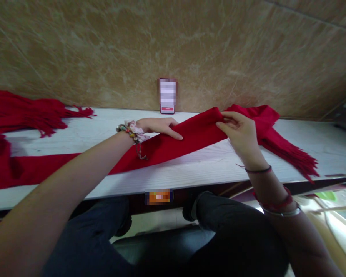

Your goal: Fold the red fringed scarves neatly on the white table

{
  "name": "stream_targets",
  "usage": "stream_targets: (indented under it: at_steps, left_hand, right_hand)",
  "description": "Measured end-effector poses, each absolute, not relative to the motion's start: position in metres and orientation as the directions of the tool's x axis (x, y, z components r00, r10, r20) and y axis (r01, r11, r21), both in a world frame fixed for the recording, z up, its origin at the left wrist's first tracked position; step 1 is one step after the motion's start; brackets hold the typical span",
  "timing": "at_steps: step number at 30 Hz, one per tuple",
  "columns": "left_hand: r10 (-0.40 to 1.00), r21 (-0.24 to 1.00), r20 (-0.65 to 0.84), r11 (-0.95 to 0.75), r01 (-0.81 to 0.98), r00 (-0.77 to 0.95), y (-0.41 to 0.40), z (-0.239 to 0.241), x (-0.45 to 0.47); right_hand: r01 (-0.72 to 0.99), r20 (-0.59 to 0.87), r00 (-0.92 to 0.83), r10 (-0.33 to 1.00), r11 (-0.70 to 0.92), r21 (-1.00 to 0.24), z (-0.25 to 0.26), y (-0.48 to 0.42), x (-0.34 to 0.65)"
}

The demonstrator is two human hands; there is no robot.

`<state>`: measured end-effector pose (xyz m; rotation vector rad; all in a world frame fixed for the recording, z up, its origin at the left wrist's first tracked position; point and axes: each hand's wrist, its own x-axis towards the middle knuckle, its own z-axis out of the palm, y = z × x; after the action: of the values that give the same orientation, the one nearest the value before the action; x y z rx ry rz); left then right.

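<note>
A long red scarf (198, 129) runs across the white board, its middle stretch raised and held flat between my hands. My right hand (238, 130) pinches its right part between thumb and fingers near the upper edge. At the upper edge further left is my left hand (164, 127), its thumb lying on the cloth and the other fingers partly hidden behind it. Beyond my right hand the cloth bunches and hangs down to a fringed end (301, 159). More red fringed cloth (37, 113) lies heaped at the far left; whether it is the same piece I cannot tell.
A phone (167, 109) leans upright against the brown marbled wall (167, 42) behind the narrow white board (184, 171). My legs (233, 227) are below its front edge, near a small blurred orange item (159, 196). A green object (327, 196) shows at lower right.
</note>
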<state>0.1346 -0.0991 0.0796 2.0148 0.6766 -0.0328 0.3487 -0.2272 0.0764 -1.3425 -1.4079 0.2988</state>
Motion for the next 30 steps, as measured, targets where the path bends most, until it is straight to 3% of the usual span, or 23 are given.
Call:
stream_targets:
  at_steps: [3, 7, 9, 11, 15, 18, 21, 24, 27, 30]
  left_hand:
    - [0.477, 0.809, -0.382, -0.241, 0.536, 0.791, -0.097, 0.073, 0.130]
    - [0.415, 0.738, -0.587, -0.079, 0.671, 0.695, -0.099, 0.064, 0.128]
    - [0.395, 0.735, -0.614, -0.030, 0.677, 0.683, -0.102, 0.059, 0.125]
    - [0.407, 0.772, -0.588, 0.023, 0.636, 0.699, -0.104, 0.055, 0.121]
    - [0.397, 0.807, -0.559, 0.060, 0.588, 0.728, -0.104, 0.051, 0.118]
    - [0.369, 0.746, -0.596, -0.074, 0.661, 0.713, -0.101, 0.051, 0.125]
    - [0.454, 0.568, -0.623, -0.298, 0.767, 0.637, -0.098, 0.053, 0.136]
    - [0.645, 0.271, -0.546, -0.467, 0.841, 0.534, -0.097, 0.055, 0.142]
    - [0.778, 0.032, -0.420, -0.501, 0.865, 0.466, -0.103, 0.055, 0.141]
    - [0.847, -0.105, -0.271, -0.499, 0.860, 0.458, -0.119, 0.052, 0.139]
  right_hand:
    - [0.424, 0.417, 0.294, 0.860, 0.274, -0.863, 0.059, -0.215, 0.356]
    - [0.219, 0.157, 0.320, 0.934, 0.088, -0.972, 0.032, -0.200, 0.361]
    - [0.128, 0.069, 0.307, 0.949, 0.030, -0.991, 0.027, -0.198, 0.362]
    - [0.084, 0.079, 0.296, 0.952, 0.056, -0.995, 0.029, -0.200, 0.363]
    - [0.152, 0.170, 0.302, 0.938, 0.129, -0.980, 0.034, -0.202, 0.368]
    - [0.271, 0.117, 0.329, 0.937, 0.025, -0.962, 0.022, -0.199, 0.372]
    - [0.445, 0.078, 0.376, 0.923, -0.106, -0.889, 0.003, -0.195, 0.374]
    - [0.495, 0.028, 0.366, 0.930, -0.169, -0.852, -0.006, -0.195, 0.376]
    - [0.516, -0.019, 0.323, 0.946, -0.193, -0.834, -0.005, -0.199, 0.375]
    - [0.704, 0.043, 0.292, 0.955, -0.184, -0.686, -0.001, -0.202, 0.372]
